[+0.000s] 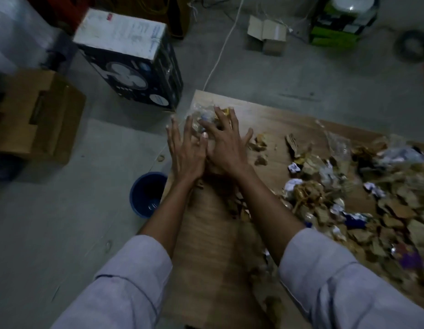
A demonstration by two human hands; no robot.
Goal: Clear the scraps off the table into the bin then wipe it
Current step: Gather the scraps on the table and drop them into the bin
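While flat on one scrap clump, left hand, right hand, fingers wide, gripless; one bin.

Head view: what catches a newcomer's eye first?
The left hand and right hand lie spread over a clump of wrappers at the far left corner of the table. A messy spread of scraps covers its right side, and a blue bin stands on the floor just left of it.

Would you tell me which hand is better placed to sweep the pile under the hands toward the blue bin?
Probably the right hand: it lies spread on the scraps, on the side away from the bin, while the left hand sits at the table edge.
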